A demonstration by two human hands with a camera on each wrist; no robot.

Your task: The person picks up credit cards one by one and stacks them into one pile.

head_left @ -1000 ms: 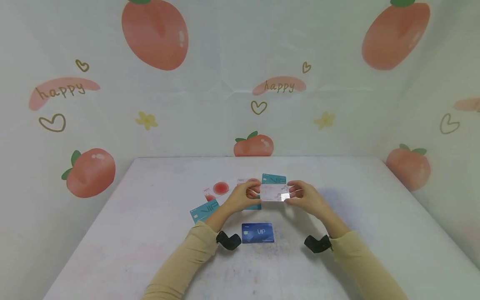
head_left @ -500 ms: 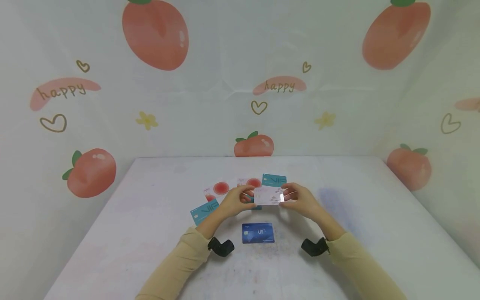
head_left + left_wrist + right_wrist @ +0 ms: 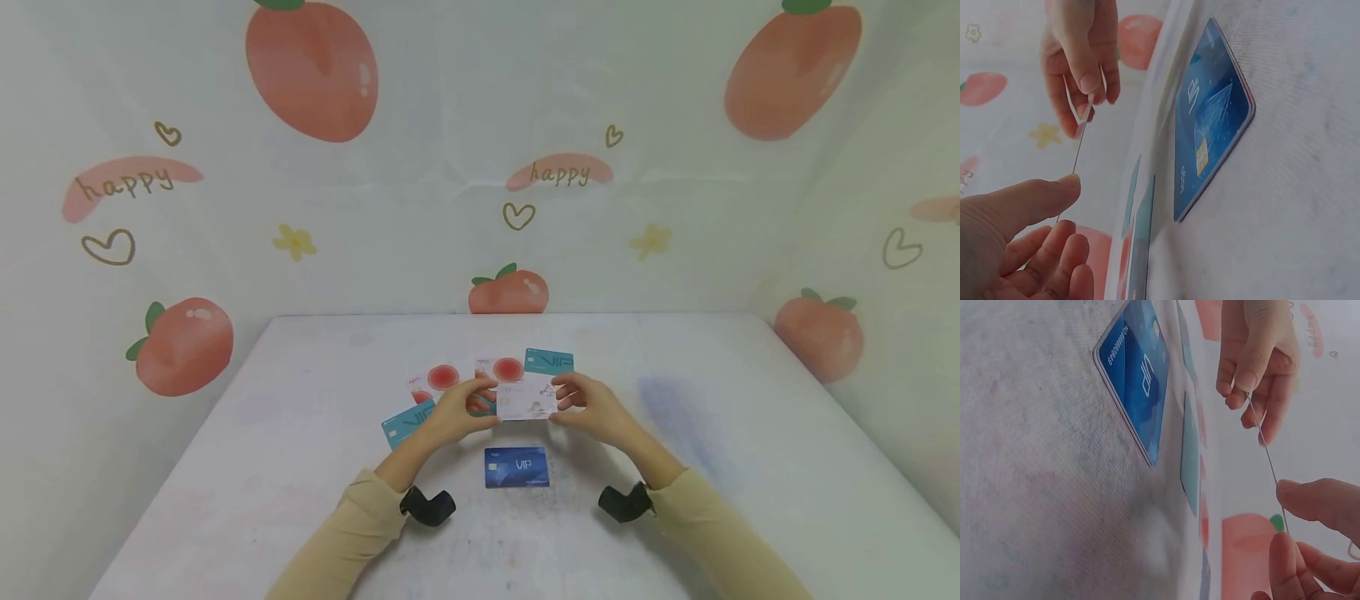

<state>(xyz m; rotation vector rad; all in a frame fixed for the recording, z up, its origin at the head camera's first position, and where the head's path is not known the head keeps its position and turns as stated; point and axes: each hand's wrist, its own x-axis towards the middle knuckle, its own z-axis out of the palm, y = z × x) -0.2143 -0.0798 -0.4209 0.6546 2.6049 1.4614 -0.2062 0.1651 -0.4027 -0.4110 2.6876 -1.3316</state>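
Observation:
Both hands hold a pale pink-and-white card [image 3: 527, 402] up above the table, one at each short end. The left hand [image 3: 453, 414] pinches its left end between thumb and fingers; the right hand [image 3: 592, 408] pinches the right end the same way. From each wrist the card shows nearly edge-on, a thin line between the thumbs. Below and nearer the person lies a blue VIP card [image 3: 517, 473] flat on the table, its edge looking layered in the left wrist view.
Behind the hands lie a teal VIP card [image 3: 549, 362] and two white cards with red circles, one left [image 3: 442, 377] and one central [image 3: 508, 370]. Another teal card [image 3: 403, 425] lies left, partly covered by the left hand. A patterned cloth [image 3: 405, 275] hangs behind the table.
Both hands have brought the pale card left and toward the person, uncovering more of the central red-circle card and the back teal card. The cards on the table have stayed put.

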